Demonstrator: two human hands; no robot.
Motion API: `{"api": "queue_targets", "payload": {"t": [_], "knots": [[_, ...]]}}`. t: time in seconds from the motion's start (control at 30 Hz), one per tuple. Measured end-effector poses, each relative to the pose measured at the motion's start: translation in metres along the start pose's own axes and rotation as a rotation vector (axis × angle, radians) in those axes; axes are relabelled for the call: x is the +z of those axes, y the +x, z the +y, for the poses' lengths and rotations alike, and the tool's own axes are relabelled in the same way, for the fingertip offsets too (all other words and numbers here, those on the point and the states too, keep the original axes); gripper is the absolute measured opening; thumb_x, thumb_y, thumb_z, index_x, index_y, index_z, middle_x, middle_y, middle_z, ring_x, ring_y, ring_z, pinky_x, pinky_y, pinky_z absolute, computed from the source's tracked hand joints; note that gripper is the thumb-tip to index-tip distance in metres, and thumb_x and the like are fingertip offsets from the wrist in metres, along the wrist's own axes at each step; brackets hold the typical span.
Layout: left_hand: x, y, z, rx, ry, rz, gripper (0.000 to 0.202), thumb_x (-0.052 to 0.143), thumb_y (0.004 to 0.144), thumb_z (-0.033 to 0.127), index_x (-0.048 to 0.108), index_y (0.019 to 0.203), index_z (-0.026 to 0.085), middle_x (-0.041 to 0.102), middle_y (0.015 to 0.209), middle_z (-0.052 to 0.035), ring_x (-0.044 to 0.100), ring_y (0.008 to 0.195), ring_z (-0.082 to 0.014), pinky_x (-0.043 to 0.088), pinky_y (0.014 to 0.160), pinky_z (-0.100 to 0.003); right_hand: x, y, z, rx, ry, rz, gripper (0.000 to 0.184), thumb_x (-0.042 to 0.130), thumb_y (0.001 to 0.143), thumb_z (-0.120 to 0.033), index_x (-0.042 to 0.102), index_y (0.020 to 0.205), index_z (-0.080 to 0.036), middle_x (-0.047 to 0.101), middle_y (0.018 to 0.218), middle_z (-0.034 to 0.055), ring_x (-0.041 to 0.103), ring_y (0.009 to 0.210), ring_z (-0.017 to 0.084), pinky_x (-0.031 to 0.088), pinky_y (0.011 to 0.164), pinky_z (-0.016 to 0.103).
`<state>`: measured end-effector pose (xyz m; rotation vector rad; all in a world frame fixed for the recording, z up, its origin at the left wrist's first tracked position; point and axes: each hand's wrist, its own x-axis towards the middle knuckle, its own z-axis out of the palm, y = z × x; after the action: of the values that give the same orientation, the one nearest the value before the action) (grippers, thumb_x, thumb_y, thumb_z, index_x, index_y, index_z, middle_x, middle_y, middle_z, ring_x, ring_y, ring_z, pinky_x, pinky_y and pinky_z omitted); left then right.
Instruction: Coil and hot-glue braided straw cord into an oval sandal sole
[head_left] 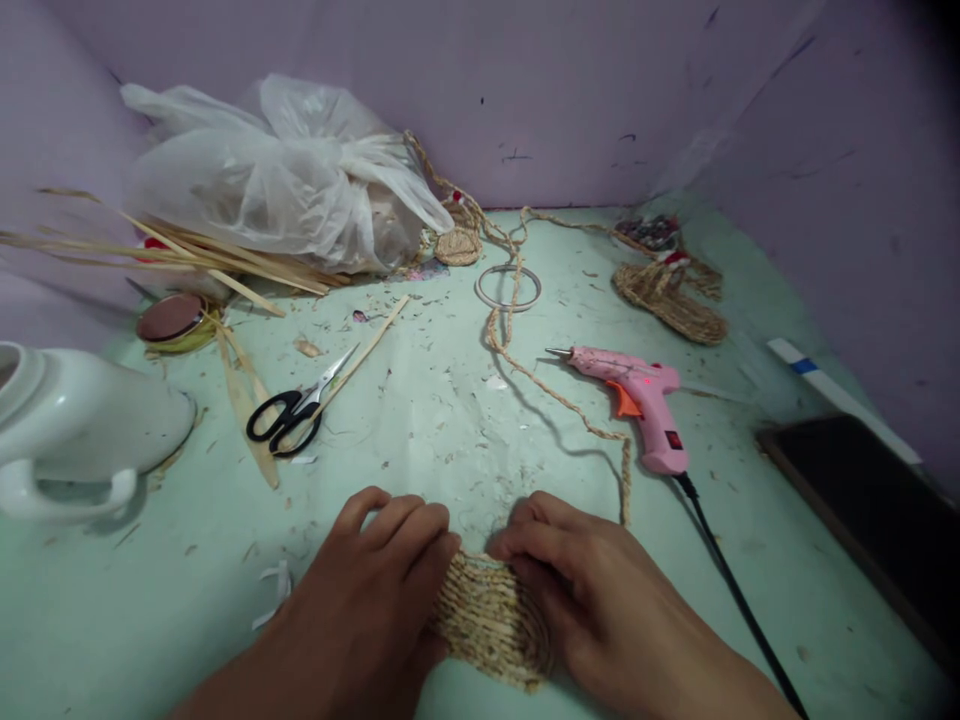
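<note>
Straw coil point(491, 625): lies flat on the table point(420, 400), near you. Your left hand point(375, 590) and right hand point(592, 590) pinch its 2 sides, fingers curled, apparently to hold its trailing braid point(559, 398) tight; glue gun point(641, 400) beside.

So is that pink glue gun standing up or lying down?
Lying down: the glue gun rests flat on its side on the table.

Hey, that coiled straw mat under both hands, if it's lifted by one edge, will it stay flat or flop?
It would probably bend some: the coiled straw mat looks bowed between the left hand and right hand. It is likely light, being thin plaited fibre. The loose braid trailing from it would likely drag along.
</note>
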<state>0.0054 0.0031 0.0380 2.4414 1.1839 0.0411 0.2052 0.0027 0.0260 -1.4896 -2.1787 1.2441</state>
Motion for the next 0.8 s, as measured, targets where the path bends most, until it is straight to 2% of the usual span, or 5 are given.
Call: {"api": "queue_targets", "payload": {"t": [0.33, 0.57, 0.7, 0.73, 0.8], "knots": [[0.001, 0.000, -0.001, 0.015, -0.014, -0.027, 0.030, 0.052, 0.074, 0.017, 0.056, 0.102, 0.026, 0.058, 0.096, -0.0022, 0.050, 0.091, -0.0227, 0.036, 0.088, -0.043, 0.003, 0.002, 0.001, -0.072, -0.060, 0.024, 0.028, 0.051, 0.066, -0.004, 0.068, 0.076, -0.024, 0.056, 0.075, -0.0003, 0.054, 0.064, 0.012, 0.039, 0.056, 0.024], [0.001, 0.000, 0.003, -0.018, 0.008, -0.056, 0.032, 0.051, 0.071, 0.015, 0.057, 0.100, 0.026, 0.056, 0.098, -0.0032, 0.049, 0.094, -0.0241, 0.033, 0.091, -0.047, -0.005, 0.000, -0.005, -0.091, -0.162, -0.044, 0.035, 0.050, 0.069, -0.004, 0.067, 0.088, -0.028, 0.056, 0.083, 0.0005, 0.053, 0.075, 0.015, 0.041, 0.064, 0.029], [0.004, 0.000, 0.003, -0.026, 0.025, -0.051, 0.034, 0.051, 0.070, 0.015, 0.057, 0.101, 0.025, 0.056, 0.103, -0.0046, 0.048, 0.098, -0.0258, 0.031, 0.093, -0.052, -0.005, -0.006, -0.008, -0.092, -0.136, -0.011, 0.024, 0.058, 0.075, -0.015, 0.063, 0.095, -0.025, 0.057, 0.094, 0.0018, 0.051, 0.089, 0.019, 0.041, 0.081, 0.037], [0.004, 0.001, 0.003, -0.031, 0.029, -0.052, 0.033, 0.051, 0.070, 0.015, 0.057, 0.101, 0.025, 0.056, 0.103, -0.0047, 0.048, 0.098, -0.0260, 0.031, 0.093, -0.052, -0.003, -0.008, -0.008, -0.095, -0.142, 0.000, 0.022, 0.063, 0.073, -0.020, 0.063, 0.094, -0.024, 0.058, 0.095, 0.0022, 0.051, 0.089, 0.020, 0.041, 0.082, 0.038], [0.003, 0.001, 0.004, -0.035, 0.027, -0.067, 0.033, 0.050, 0.070, 0.015, 0.057, 0.101, 0.025, 0.057, 0.101, -0.0045, 0.049, 0.097, -0.0258, 0.032, 0.092, -0.052, 0.004, -0.010, -0.007, -0.110, -0.190, 0.020, 0.031, 0.073, 0.064, -0.029, 0.063, 0.093, -0.021, 0.059, 0.094, 0.0035, 0.051, 0.087, 0.022, 0.042, 0.079, 0.039]]}}
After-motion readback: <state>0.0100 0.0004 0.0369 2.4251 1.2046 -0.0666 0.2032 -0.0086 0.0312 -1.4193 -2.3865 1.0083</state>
